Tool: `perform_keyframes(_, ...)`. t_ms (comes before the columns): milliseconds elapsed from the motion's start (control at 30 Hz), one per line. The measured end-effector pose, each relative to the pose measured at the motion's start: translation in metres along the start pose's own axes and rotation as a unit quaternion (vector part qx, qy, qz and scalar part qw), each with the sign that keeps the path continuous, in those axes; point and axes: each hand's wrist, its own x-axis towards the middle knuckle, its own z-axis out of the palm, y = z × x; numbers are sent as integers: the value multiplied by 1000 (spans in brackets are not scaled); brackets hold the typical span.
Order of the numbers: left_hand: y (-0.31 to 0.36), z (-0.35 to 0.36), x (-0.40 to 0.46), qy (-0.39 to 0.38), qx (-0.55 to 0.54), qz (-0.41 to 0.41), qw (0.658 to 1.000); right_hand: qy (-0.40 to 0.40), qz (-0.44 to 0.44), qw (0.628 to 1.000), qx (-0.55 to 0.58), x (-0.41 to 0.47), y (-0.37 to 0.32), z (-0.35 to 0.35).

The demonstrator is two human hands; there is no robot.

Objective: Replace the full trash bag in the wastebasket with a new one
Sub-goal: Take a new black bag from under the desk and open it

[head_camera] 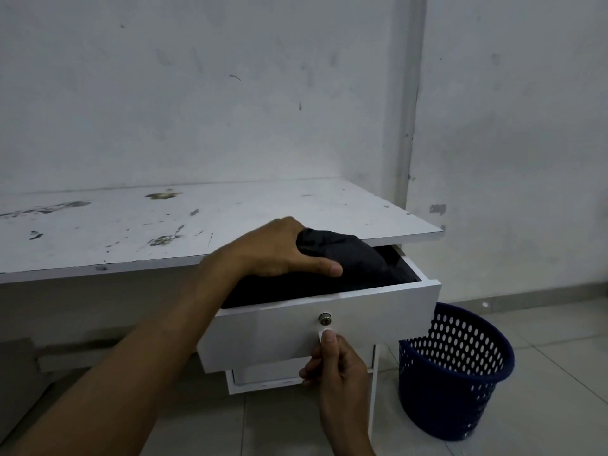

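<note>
Two hands, left gripping black bag in drawer, right pinching drawer tab

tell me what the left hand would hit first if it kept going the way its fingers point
Probably the black bag it grips already; past that, the drawer's right wall, though depth is hard to judge.

A white desk runs along the far wall, its top scuffed and marked with dark stains and chipped patches. Under its right end a white drawer stands pulled out toward the near side, with a small round metal lock in the middle of its front panel. Below it shows the top of a second white drawer front. The wall behind is off-white and smudged. Pale floor tiles spread to the right.
</note>
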Motion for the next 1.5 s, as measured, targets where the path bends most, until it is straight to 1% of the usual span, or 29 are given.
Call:
perform_keyframes(67, 8, -20, -4, 27, -45, 38, 998, -10, 7, 1000, 3, 2, 1, 1)
perform_keyframes(100, 10, -31, -7, 54, -72, 55, 994, -16, 13, 1000, 4, 4, 2, 2)
perform_keyframes(167, 11, -52, -9, 132, -119, 78, 981, -27, 20, 999, 0, 9, 3, 7)
perform_keyframes(200, 10, -62, -8, 178, -124, 80, 973, -31, 21, 999, -1, 12, 4, 10)
perform_keyframes(267, 1, -76, 0, 257, -89, 67, 960, -31, 19, 999, -5, 20, 3, 15)
perform_keyframes(333, -13, -81, 12, 284, -23, 32, 958, -30, 10, 999, -13, 32, 2, 18)
perform_keyframes(400, -30, -80, 24, 268, 34, -19, 963, -34, 11, 999, -15, 46, 0, 21)
perform_keyframes(467, -43, -76, 32, 236, 68, -53, 968, -42, 17, 999, -11, 63, -1, 23)
perform_keyframes(567, -55, -65, 40, 189, 63, -65, 978, -52, 12, 998, -14, 87, 1, 27)
perform_keyframes(667, -67, -53, 48, 158, 44, -65, 984, -73, 14, 997, -27, 102, 9, 32)
perform_keyframes(800, -93, -37, 54, 132, 31, -113, 984, -85, -6, 995, -46, 114, 19, 34)
perform_keyframes(867, -99, -33, 54, 131, 26, -126, 983, -86, -11, 995, -48, 121, 22, 35)
perform_keyframes(967, -99, -31, 53, 132, 26, -122, 983, -85, -2, 995, -46, 132, 25, 39)
perform_keyframes(1167, -101, -30, 54, 137, 26, -117, 983, -77, 37, 996, -6, 144, 29, 48)
perform_keyframes(1300, -105, -29, 56, 152, 23, -121, 981, -82, 70, 993, 45, 148, 27, 51)
perform_keyframes(1500, -108, -27, 55, 168, 14, -113, 979, -73, 69, 994, 41, 140, 22, 49)
